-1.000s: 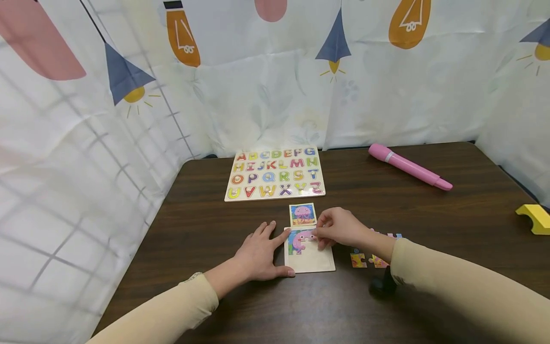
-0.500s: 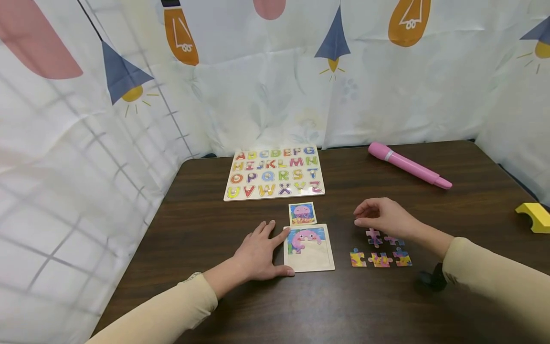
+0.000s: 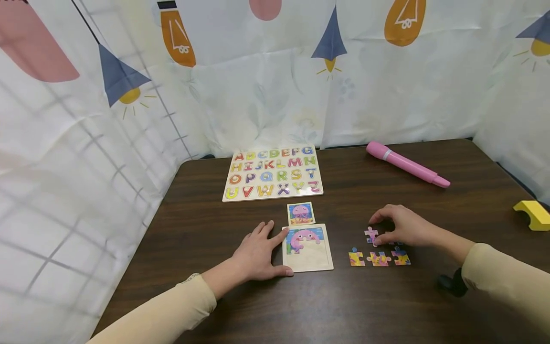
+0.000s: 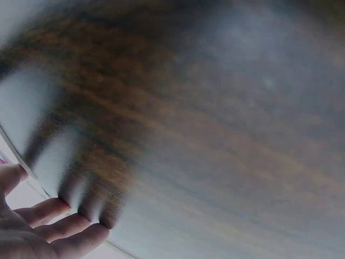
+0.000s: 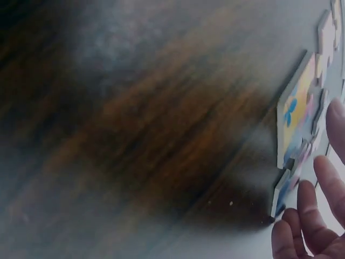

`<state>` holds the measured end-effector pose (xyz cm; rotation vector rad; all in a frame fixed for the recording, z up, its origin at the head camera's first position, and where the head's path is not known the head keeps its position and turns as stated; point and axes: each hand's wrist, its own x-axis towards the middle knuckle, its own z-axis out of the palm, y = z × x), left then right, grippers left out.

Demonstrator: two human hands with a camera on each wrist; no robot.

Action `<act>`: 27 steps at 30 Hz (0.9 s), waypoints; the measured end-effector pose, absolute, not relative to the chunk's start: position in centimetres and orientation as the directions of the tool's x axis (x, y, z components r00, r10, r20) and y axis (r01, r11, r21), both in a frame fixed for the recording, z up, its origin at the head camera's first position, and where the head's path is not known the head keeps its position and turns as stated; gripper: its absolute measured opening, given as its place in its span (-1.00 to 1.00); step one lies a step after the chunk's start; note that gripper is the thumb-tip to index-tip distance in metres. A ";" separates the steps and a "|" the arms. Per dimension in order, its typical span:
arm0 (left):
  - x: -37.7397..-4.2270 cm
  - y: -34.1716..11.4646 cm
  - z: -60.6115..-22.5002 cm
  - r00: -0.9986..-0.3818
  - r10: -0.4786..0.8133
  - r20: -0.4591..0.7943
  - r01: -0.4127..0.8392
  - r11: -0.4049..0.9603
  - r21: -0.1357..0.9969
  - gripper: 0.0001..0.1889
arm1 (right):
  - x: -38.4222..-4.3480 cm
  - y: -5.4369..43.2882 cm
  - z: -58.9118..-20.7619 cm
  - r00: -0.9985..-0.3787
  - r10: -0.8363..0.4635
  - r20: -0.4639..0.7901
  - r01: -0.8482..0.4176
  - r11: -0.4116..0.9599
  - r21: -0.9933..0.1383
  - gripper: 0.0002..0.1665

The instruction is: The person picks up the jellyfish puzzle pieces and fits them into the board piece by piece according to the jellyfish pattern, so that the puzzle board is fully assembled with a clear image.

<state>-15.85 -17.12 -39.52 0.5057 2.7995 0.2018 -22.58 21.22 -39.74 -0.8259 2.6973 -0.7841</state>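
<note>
My left hand (image 3: 259, 255) lies spread on the table, its index finger and thumb touching the left edge of the puzzle tray (image 3: 313, 263). Joined pieces showing a pink jellyfish (image 3: 306, 235) fill the upper part of that tray. Just behind it lies a small jellyfish picture card (image 3: 301, 213). My right hand (image 3: 406, 225) is over the loose pieces, thumb and index finger apart beside a pink puzzle piece (image 3: 371, 234); whether they touch it I cannot tell. A yellow corner piece (image 5: 297, 110) shows near the fingers in the right wrist view.
In front of my right hand's pieces sits a row of yellow puzzle pieces (image 3: 378, 259). An alphabet board (image 3: 275, 174) lies at the back left. A pink pen-shaped toy (image 3: 406, 164) is at the back right, and a yellow arch block (image 3: 534, 215) at the right edge.
My right hand has left the tray, gone right, and come down over the loose pieces. A pink piece now sits at the tray's upper right. My left hand has stayed put.
</note>
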 end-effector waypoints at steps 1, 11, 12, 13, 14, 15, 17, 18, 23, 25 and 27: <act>-15.9 -17.1 -39.5 -0.897 0.360 -0.257 0.319 0.929 0.187 0.04 | -22.6 21.2 -39.8 -0.815 -0.578 -0.037 -0.470 0.697 -0.542 -0.49; -15.9 -17.1 -39.5 -0.896 0.356 -0.265 0.315 0.931 0.185 0.04 | -22.5 20.5 -40.1 -0.819 -0.573 -0.023 -0.480 0.706 -0.521 -0.56; -15.9 -17.1 -39.5 -0.896 0.356 -0.265 0.315 0.931 0.186 0.04 | -22.5 20.5 -40.1 -0.818 -0.575 -0.019 -0.481 0.701 -0.526 -0.55; -15.9 -17.1 -39.5 -0.896 0.357 -0.264 0.315 0.930 0.187 0.04 | -22.5 20.4 -40.1 -0.818 -0.575 -0.016 -0.478 0.696 -0.535 -0.55; -15.9 -17.1 -39.5 -0.896 0.357 -0.264 0.315 0.930 0.188 0.04 | -22.5 20.3 -40.0 -0.820 -0.572 -0.014 -0.473 0.691 -0.547 -0.55; -15.9 -17.1 -39.5 -0.896 0.358 -0.264 0.316 0.930 0.187 0.04 | -22.5 20.2 -40.0 -0.823 -0.567 -0.014 -0.464 0.687 -0.559 -0.55; -15.9 -17.1 -39.5 -0.895 0.358 -0.264 0.317 0.930 0.187 0.04 | -22.4 19.9 -39.9 -0.836 -0.549 -0.022 -0.435 0.686 -0.583 -0.54; -15.9 -17.1 -39.5 -0.895 0.358 -0.265 0.317 0.930 0.186 0.04 | -22.3 19.8 -39.8 -0.843 -0.538 -0.028 -0.418 0.687 -0.595 -0.54; -15.9 -17.1 -39.6 -0.895 0.359 -0.264 0.319 0.930 0.184 0.04 | -22.0 19.1 -39.5 -0.862 -0.505 -0.040 -0.364 0.672 -0.644 -0.59; -15.9 -17.2 -39.6 -0.895 0.360 -0.263 0.320 0.929 0.184 0.04 | -21.9 18.9 -39.4 -0.865 -0.501 -0.033 -0.360 0.665 -0.654 -0.62; -15.9 -17.1 -39.6 -0.895 0.361 -0.263 0.320 0.929 0.186 0.04 | -21.9 18.8 -39.4 -0.868 -0.496 -0.029 -0.352 0.654 -0.669 -0.65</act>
